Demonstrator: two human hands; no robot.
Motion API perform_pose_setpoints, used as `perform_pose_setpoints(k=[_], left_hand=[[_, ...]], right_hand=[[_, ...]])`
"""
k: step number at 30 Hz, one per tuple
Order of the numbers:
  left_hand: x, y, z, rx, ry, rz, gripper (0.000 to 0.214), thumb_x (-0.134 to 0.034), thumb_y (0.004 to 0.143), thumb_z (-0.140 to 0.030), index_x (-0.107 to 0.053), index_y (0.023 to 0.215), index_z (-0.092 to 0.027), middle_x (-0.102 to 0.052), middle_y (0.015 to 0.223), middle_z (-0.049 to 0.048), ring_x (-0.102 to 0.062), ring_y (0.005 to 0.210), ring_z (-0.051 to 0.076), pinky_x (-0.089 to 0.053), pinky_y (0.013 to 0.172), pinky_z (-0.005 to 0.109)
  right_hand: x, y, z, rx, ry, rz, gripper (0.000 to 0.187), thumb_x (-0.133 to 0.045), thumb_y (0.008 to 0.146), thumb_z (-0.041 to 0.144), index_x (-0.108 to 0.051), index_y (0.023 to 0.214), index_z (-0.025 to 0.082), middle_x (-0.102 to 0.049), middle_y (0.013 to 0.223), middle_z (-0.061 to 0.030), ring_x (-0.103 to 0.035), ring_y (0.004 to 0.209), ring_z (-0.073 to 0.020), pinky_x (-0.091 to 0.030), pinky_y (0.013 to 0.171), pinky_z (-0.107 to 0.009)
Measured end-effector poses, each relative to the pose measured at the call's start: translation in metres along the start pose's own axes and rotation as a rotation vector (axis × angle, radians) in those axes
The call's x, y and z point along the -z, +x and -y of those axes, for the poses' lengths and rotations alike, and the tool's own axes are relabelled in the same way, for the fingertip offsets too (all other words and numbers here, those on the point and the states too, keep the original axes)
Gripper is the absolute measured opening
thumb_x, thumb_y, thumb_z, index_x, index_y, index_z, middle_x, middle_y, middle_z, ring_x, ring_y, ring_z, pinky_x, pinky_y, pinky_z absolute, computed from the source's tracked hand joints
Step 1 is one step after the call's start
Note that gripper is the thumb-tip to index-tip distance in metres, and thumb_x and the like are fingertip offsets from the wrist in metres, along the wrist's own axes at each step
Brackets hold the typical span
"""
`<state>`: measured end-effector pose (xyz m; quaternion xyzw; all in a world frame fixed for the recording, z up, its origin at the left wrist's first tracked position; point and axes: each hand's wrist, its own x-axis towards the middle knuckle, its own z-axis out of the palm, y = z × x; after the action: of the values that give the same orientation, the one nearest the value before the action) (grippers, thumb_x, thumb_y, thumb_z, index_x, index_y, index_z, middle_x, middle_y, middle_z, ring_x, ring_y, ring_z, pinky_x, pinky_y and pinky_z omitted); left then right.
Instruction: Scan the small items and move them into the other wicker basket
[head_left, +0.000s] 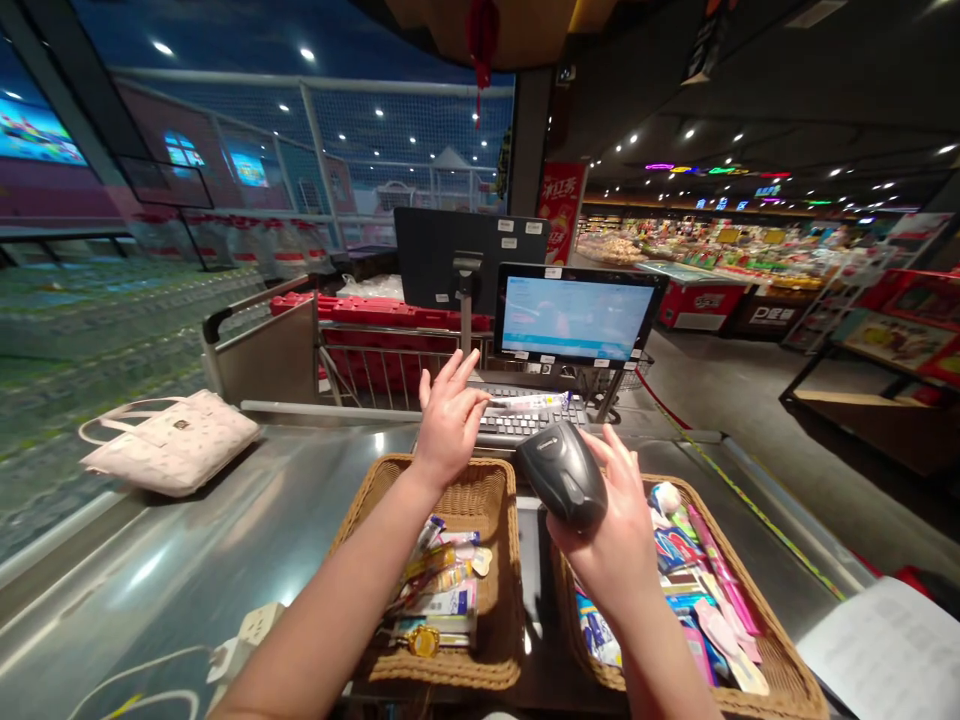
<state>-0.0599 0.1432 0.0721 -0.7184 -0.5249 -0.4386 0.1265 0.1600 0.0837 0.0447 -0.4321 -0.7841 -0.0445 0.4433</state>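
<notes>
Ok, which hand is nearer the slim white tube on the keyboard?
Left. The left hand sits right beside the slim white tube; the right hand, gripping a black handheld scanner, is farther, below it.

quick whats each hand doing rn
Left hand: open, fingers spread, holding nothing.
Right hand: closed around a black plastic handheld barcode scanner.

A matte black handheld barcode scanner [561, 475] sits near, above tan woven wicker baskets [442, 672]; at left lies a cream handbag [171, 445] with a tone-on-tone dotted pattern; a red shopping cart [367, 312] stands far.
</notes>
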Motion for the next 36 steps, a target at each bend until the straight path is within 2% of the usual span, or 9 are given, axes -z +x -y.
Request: perform_pose_setpoints(k=[8,15,22,31,36], left_hand=[[0.009,-0.032,0.018,0.065,0.056,0.070,0.023,-0.044,0.096,-0.021,-0.065,0.087,-0.021,-0.046,0.152,0.0080,-0.033,0.147,0.025,-0.013,0.119,0.063],[0.011,-0.073,0.036,0.136,0.087,0.169,0.025,-0.043,0.096,-0.019,-0.065,0.085,-0.021,-0.046,0.152,0.0073,-0.033,0.147,0.025,-0.014,0.119,0.064],[0.010,-0.113,0.051,0.207,0.094,0.288,0.025,-0.042,0.096,-0.020,-0.065,0.086,-0.021,-0.047,0.152,0.0073,-0.033,0.147,0.027,-0.015,0.117,0.066],[0.010,-0.150,0.066,0.262,0.117,0.399,0.025,-0.042,0.095,-0.020,-0.065,0.084,-0.020,-0.048,0.151,0.0101,-0.036,0.145,0.030,-0.017,0.116,0.069],[0.010,-0.165,0.070,0.290,0.112,0.451,0.025,-0.043,0.095,-0.021,-0.065,0.085,-0.020,-0.047,0.152,0.0095,-0.035,0.146,0.029,-0.015,0.117,0.069]], right_hand=[[-0.020,-0.003,0.001,0.052,-0.004,-0.003,0.042,-0.059,0.081,0.027,-0.057,0.121,0.017,-0.050,0.141,-0.0193,-0.030,0.144,-0.0446,-0.028,0.109,-0.075],[-0.028,-0.008,0.000,0.084,-0.005,0.026,0.046,-0.062,0.080,0.026,-0.055,0.125,0.019,-0.049,0.143,-0.0186,-0.029,0.145,-0.0447,-0.030,0.108,-0.076],[-0.032,-0.014,0.002,0.042,0.029,0.073,0.053,-0.063,0.077,0.023,-0.052,0.129,0.020,-0.049,0.144,-0.0174,-0.029,0.146,-0.0441,-0.030,0.109,-0.075],[-0.029,-0.015,0.006,0.013,0.032,0.072,0.060,-0.062,0.076,0.023,-0.048,0.135,0.022,-0.051,0.141,-0.0162,-0.031,0.144,-0.0442,-0.030,0.109,-0.075],[-0.034,-0.019,0.007,0.012,0.057,0.097,0.062,-0.062,0.073,0.020,-0.049,0.133,0.020,-0.051,0.141,-0.0174,-0.033,0.143,-0.0442,-0.032,0.109,-0.073]])
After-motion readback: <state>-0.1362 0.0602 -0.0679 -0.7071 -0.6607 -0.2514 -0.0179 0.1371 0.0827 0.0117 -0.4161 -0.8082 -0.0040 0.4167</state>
